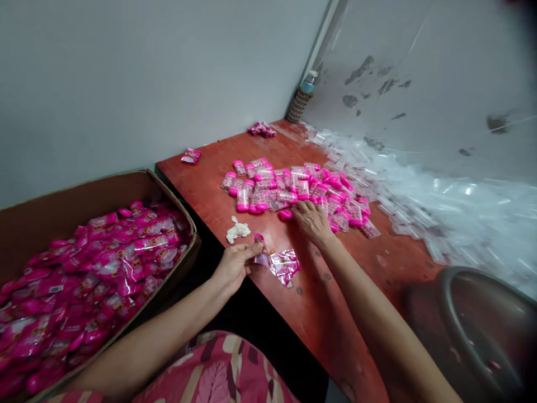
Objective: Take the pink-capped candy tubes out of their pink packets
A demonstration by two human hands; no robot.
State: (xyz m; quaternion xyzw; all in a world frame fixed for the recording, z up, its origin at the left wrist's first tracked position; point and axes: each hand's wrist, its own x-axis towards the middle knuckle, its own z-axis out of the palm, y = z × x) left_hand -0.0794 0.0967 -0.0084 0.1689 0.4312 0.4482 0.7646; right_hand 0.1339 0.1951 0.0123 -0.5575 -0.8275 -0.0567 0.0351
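My left hand (235, 266) pinches a small clear sleeve with a pink top (262, 253) above the near edge of the red table (327, 308). My right hand (311, 220) reaches to the near side of a pile of small clear containers with pink caps (264, 184). Its fingertips are by a pink cap (286, 215), and what they hold, if anything, is hidden. Between my hands lie shiny pink printed wrappers (285, 265). A crumpled whitish lump (238, 230) rests just beyond my left hand.
At left stands a cardboard box (191, 246) full of pink packets (130, 263). Many clear plastic sleeves (440, 207) are heaped along the right wall. A dark tub (448, 313) is at lower right. A bottle (309, 82) in a woven holder stands in the corner; pink packets (191, 156) lie farther back.
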